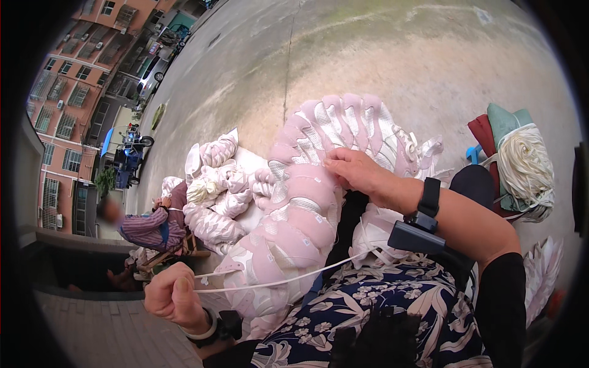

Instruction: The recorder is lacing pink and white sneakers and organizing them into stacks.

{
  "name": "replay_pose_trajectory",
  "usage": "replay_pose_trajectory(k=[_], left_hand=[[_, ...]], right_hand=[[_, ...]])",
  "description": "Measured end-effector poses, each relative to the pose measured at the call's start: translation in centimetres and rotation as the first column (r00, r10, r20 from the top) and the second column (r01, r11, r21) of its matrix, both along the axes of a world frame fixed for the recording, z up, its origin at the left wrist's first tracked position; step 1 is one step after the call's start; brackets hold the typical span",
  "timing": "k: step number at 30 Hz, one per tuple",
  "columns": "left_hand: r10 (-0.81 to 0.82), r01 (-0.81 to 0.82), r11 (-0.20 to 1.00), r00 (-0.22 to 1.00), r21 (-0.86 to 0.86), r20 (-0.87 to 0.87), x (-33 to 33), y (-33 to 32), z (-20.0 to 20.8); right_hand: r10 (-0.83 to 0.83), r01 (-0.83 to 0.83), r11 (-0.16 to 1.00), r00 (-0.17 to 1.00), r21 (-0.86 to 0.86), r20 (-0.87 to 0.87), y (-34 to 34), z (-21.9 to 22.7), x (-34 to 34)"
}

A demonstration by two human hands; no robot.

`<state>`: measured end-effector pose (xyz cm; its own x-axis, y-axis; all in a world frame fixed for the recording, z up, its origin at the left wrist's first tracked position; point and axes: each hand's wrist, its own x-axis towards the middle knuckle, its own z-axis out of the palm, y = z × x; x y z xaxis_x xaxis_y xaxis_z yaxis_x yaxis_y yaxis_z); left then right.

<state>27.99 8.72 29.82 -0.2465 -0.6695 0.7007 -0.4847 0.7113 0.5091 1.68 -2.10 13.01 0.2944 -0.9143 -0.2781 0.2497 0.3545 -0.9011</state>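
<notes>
My left hand (178, 297), low on the left, is closed on a white shoelace (279, 284). One strand runs right toward a pink-and-white shoe upper (374, 236) on my lap; a shorter one reaches the near end of a long row of nested shoe uppers (300, 214). That row curves across my legs and away from me. Over its middle is my right hand (356, 170), thumb and fingers pinched together against the pink uppers. What lies between those fingertips is too small to make out. Loose white laces (423, 147) trail at the row's far right end.
Bundled pink-and-white uppers (218, 190) are heaped at the left. Beyond them another person (156, 227) sits in a striped top. On the right, a thick hank of white laces (526, 162) hangs over green and red cloth. More uppers (543, 276) lie at the right edge.
</notes>
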Motion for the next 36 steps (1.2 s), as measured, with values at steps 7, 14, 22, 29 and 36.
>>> replay_pose_trajectory(k=[7, 14, 22, 29, 36], left_hand=[[0.012, -0.014, 1.000, 0.998, 0.028, 0.063, -1.0, -0.4, 0.2], [0.206, -0.222, 0.956, 0.974, 0.194, 0.096, -0.9, -1.1, 0.0], [0.230, -0.264, 0.859, 0.964, 0.439, 0.131, 2.3, -3.3, -4.1], [0.291, -0.312, 0.870, 0.950, 0.382, 0.113, 3.0, -2.5, -5.0], [0.344, -0.351, 0.802, 0.933, 0.483, 0.107, 3.7, -2.0, -5.2]], right_hand=[[-0.169, 0.113, 0.932, 0.976, -0.344, -0.137, 1.5, -1.1, 0.4], [-0.048, 0.049, 0.999, 0.983, -0.002, 0.177, 0.9, -3.6, -0.3], [-0.117, 0.077, 0.958, 0.985, -0.278, -0.128, 0.8, -3.7, 0.5], [-0.353, 0.014, 0.787, 0.829, -0.616, -0.433, 0.7, -4.1, 0.8], [-0.192, -0.077, 0.845, 0.879, -0.529, -0.436, 1.7, -3.9, 0.6]])
